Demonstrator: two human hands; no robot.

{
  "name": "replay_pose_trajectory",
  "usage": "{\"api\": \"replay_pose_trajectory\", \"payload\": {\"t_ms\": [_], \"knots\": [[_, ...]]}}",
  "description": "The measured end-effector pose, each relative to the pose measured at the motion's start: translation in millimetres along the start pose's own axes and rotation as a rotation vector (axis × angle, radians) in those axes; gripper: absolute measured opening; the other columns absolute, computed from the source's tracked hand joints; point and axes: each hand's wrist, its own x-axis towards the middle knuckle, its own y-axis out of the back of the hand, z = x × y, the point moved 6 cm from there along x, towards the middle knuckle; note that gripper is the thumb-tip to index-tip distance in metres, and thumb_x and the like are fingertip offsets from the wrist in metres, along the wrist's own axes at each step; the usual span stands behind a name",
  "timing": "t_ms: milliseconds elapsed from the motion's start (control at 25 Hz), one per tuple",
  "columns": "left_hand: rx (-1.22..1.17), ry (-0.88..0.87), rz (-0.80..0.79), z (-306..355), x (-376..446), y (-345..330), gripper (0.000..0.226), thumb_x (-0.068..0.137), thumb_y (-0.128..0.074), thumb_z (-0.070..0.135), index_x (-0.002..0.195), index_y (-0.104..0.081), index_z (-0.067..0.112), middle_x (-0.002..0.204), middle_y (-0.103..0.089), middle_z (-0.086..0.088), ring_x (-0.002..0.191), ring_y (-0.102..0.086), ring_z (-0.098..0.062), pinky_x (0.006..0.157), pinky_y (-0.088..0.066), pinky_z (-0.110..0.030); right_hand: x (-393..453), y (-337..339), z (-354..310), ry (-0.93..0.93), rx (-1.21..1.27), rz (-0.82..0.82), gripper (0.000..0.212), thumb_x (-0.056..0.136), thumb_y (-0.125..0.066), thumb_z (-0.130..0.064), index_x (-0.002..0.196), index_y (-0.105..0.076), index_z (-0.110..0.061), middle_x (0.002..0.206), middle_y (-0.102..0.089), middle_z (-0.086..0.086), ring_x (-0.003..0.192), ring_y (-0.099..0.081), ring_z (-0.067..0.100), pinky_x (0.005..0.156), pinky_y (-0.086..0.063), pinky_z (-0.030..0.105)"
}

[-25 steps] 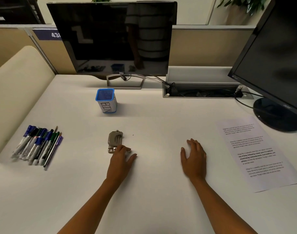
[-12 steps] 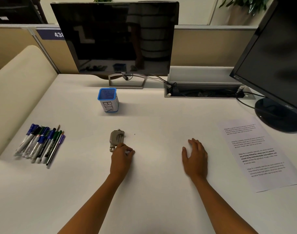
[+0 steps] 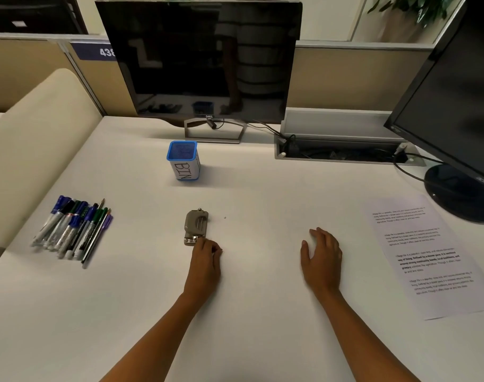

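A small grey metal hole punch (image 3: 196,226) lies on the white desk (image 3: 249,312) near the middle. My left hand (image 3: 205,260) sits just behind its near end, fingers curled in with the thumb against them and the knuckles touching the punch's near right corner. Nothing shows between the fingers. My right hand (image 3: 322,257) rests flat on the desk to the right, fingers straight and slightly spread. A blue-rimmed mesh cup labelled BIN (image 3: 183,161) stands upright beyond the punch. A tiny pale speck (image 3: 224,217) lies right of the punch.
Several markers and pencils (image 3: 75,230) lie in a bundle at the left. A printed sheet (image 3: 428,255) lies at the right. Two dark monitors (image 3: 207,59) (image 3: 455,106) and an open cable tray (image 3: 342,153) line the back. A padded cream panel (image 3: 34,150) borders the left.
My left hand's fingers have curled in from a spread, reaching pose while staying at the punch's near end. The right hand has stayed flat. The view shifted slightly.
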Motion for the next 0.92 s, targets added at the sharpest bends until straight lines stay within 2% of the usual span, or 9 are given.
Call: {"api": "replay_pose_trajectory", "payload": {"t_ms": [120, 280, 520, 720, 920], "knots": [[-0.053, -0.044, 0.038, -2.1, -4.7, 3.8, 0.015, 0.097, -0.053, 0.002, 0.09, -0.052, 0.015, 0.092, -0.049, 0.001, 0.08, -0.045, -0.007, 0.076, -0.036, -0.011, -1.7, -16.1, -26.7, 0.084, 0.122, -0.046, 0.032, 0.092, -0.061, -0.016, 0.124, -0.06, -0.012, 0.123, -0.058, 0.002, 0.12, -0.049, 0.019, 0.101, -0.044, 0.034], [-0.112, 0.012, 0.092, -4.5, -6.3, 7.2, 0.014, 0.099, -0.05, 0.004, 0.093, -0.049, 0.017, 0.09, -0.05, 0.004, 0.085, -0.05, 0.002, 0.075, -0.037, -0.007, -9.5, -57.1, -82.3, 0.221, 0.292, -0.286, 0.028, 0.092, -0.063, -0.016, 0.119, -0.06, -0.016, 0.116, -0.056, -0.008, 0.111, -0.049, 0.008, 0.095, -0.039, 0.016], [-0.155, 0.033, 0.107, -9.0, -5.8, 8.2, 0.011, 0.099, -0.05, 0.004, 0.094, -0.05, 0.014, 0.089, -0.053, 0.003, 0.081, -0.05, -0.003, 0.072, -0.038, -0.009, 17.9, -96.2, -142.9, 0.184, 0.4, -0.4, 0.017, 0.088, -0.069, -0.008, 0.105, -0.067, -0.007, 0.103, -0.063, 0.004, 0.094, -0.06, 0.017, 0.089, -0.052, 0.03], [-0.162, 0.028, 0.106, -7.8, -5.0, 8.1, 0.012, 0.099, -0.05, 0.004, 0.094, -0.051, 0.014, 0.089, -0.053, 0.004, 0.081, -0.05, -0.005, 0.072, -0.039, -0.011, 35.4, -109.5, -160.2, 0.18, 0.378, -0.424, 0.017, 0.085, -0.075, -0.014, 0.098, -0.071, -0.005, 0.098, -0.067, 0.008, 0.085, -0.062, 0.016, 0.079, -0.052, 0.022], [-0.163, 0.034, 0.103, -8.8, -4.6, 8.2, 0.011, 0.098, -0.05, 0.002, 0.093, -0.051, 0.012, 0.089, -0.054, 0.002, 0.08, -0.05, -0.006, 0.07, -0.038, -0.012, 40.4, -113.7, -167.5, 0.187, 0.315, -0.435, 0.014, 0.084, -0.076, -0.017, 0.094, -0.073, -0.007, 0.094, -0.069, 0.006, 0.082, -0.063, 0.017, 0.077, -0.053, 0.026]]}}
